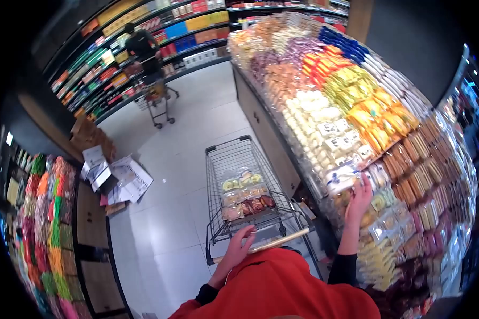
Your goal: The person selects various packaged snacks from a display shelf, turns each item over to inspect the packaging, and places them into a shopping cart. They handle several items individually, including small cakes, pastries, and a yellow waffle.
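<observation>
My right hand [360, 198] is at the sloping snack display, its fingers closed on the edge of a clear plastic packet [341, 179] with white contents and blue print. Similar white packets [335, 142] lie just behind it. At the shopping cart [239, 159], my left hand [239, 247] is close to the pale handle bar [282, 242], fingers stretched out and holding nothing. Inside the cart sit several clear packs, among them a pack of round yellowish pieces [242, 182] and one of dark red-brown pieces [258, 204].
Snack packs in many colours fill the display [282, 133] along my right. Flattened cardboard and paper [127, 178] lie on the floor to the left, beside another colourful display [50, 223]. Farther ahead, a person [142, 48] stands with a second cart [157, 101] by stocked shelves.
</observation>
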Available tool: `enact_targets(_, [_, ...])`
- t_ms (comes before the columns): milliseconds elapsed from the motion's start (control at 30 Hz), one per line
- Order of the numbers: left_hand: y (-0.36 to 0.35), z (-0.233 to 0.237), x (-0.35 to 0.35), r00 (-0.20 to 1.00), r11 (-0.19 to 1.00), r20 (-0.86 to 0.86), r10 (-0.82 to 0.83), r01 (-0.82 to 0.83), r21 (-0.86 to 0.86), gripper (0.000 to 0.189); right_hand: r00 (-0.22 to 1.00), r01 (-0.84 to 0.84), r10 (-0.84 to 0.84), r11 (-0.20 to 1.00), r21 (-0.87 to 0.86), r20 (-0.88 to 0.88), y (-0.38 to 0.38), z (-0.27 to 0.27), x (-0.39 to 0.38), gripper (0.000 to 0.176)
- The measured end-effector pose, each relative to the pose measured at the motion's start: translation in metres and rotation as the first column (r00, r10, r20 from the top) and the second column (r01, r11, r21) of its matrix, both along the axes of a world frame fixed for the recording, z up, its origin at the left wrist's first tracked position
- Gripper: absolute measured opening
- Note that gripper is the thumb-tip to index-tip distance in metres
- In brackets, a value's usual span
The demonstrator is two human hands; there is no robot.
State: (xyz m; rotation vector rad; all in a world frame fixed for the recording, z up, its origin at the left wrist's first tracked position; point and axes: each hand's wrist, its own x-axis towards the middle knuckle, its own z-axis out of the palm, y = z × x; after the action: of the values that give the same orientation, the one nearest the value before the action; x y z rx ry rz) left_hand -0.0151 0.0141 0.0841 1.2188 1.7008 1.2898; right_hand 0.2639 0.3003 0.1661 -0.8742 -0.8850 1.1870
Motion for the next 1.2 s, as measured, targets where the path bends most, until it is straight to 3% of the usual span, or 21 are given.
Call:
enact_targets(33, [0.005,0.008,0.003,0.99,1.0,0.14,-0.006,0.005,0.008,0.037,0.994,-0.102,0.101,0.994,-0.034,-0.029,-0.012,-0.01,-0.021,0.042])
enact_targets(67, [0.01,0.016,0.006,0.99,0.999,0.134,0.045,-0.048,0.016,0.037,0.984,-0.166,0.157,0.98,-0.11,-0.087,-0.029,-0.009,-0.048,0.041])
enact_targets(133, [0.016,0.031,0.008,0.919,0.992,0.39,-0.053,0.003,0.127,0.039,0.903,-0.428,0.413,0.889,-0.16,-0.123,-0.063,-0.02,-0.092,0.041])
enact_targets(167, [0.016,0.034,0.007,0.923,0.99,0.386,-0.016,-0.038,0.133,0.039,0.827,-0.563,0.552,0.813,-0.149,-0.111,-0.078,-0.027,-0.107,0.041])
enact_targets(233, [0.017,0.037,0.007,0.904,0.961,0.424,-0.063,-0.059,0.269,0.037,0.735,-0.676,0.674,0.717,-0.17,-0.078,-0.11,-0.028,-0.135,0.039])
enact_targets(267, [0.015,0.041,0.009,0.836,0.961,0.542,0.092,-0.217,0.171,0.035,0.695,-0.717,0.709,0.672,-0.186,-0.118,-0.12,-0.029,-0.144,0.041])
enact_targets(300, [0.012,0.04,0.005,0.835,0.959,0.542,0.099,-0.225,0.173,0.035,0.689,-0.723,0.715,0.666,-0.185,-0.117,-0.125,-0.029,-0.148,0.041])
enact_targets(367, [-0.001,0.038,-0.006,0.823,0.917,0.481,0.302,-0.389,0.088,0.034,0.521,-0.849,0.85,0.508,-0.145,-0.071,-0.133,-0.026,-0.154,0.043])
enact_targets(400, [-0.005,0.046,-0.008,0.799,0.899,0.515,0.31,-0.422,0.115,0.036,0.476,-0.876,0.876,0.465,-0.127,-0.076,-0.135,-0.023,-0.155,0.044])
enact_targets(533, [-0.026,0.046,-0.015,0.78,0.881,0.543,0.311,-0.451,0.143,0.039,0.354,-0.932,0.932,0.344,-0.115,-0.083,-0.139,-0.022,-0.159,0.044])
enact_targets(600, [-0.035,0.059,-0.015,0.787,0.876,0.526,0.323,-0.459,0.15,0.039,0.294,-0.95,0.933,0.263,-0.167,-0.206,-0.137,-0.022,-0.158,0.037])
enact_targets(633, [-0.038,0.064,-0.015,0.802,0.878,0.504,0.322,-0.452,0.159,0.039,0.286,-0.951,0.935,0.251,-0.179,-0.211,-0.136,-0.03,-0.159,0.037])
enact_targets(733, [-0.044,0.063,-0.018,0.814,0.866,0.48,0.326,-0.461,0.193,0.039,0.367,-0.914,0.926,0.343,-0.214,-0.082,-0.139,-0.037,-0.167,0.014])
enact_targets(1067, [-0.042,0.074,-0.01,0.764,0.877,0.581,0.283,-0.451,0.167,0.042,0.323,-0.936,0.929,0.285,-0.207,-0.18,-0.141,-0.033,-0.155,0.016])
enact_targets(1200, [-0.047,0.063,-0.011,0.787,0.917,0.578,0.214,-0.366,0.158,0.043,0.248,-0.968,0.915,0.225,-0.108,-0.317,-0.14,-0.031,-0.149,0.026])
